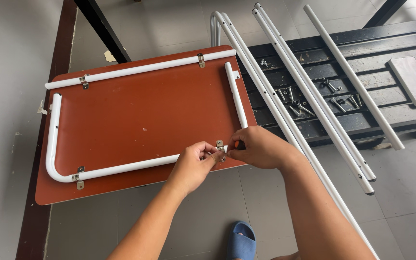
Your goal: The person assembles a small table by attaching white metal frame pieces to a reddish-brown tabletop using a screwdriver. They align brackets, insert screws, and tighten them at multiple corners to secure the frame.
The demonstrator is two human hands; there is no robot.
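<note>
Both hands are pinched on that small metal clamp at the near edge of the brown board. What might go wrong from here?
1. The reddish-brown rectangular board overhangs its dark support toward the person; pressing on the near edge might tip it.
2. The small metal clamp, pinched between left hand and right hand, could slip off the white bent tube.
3. The long white loose tubes lean beside the right forearm; a nudge may roll them into the loose screws.
</note>
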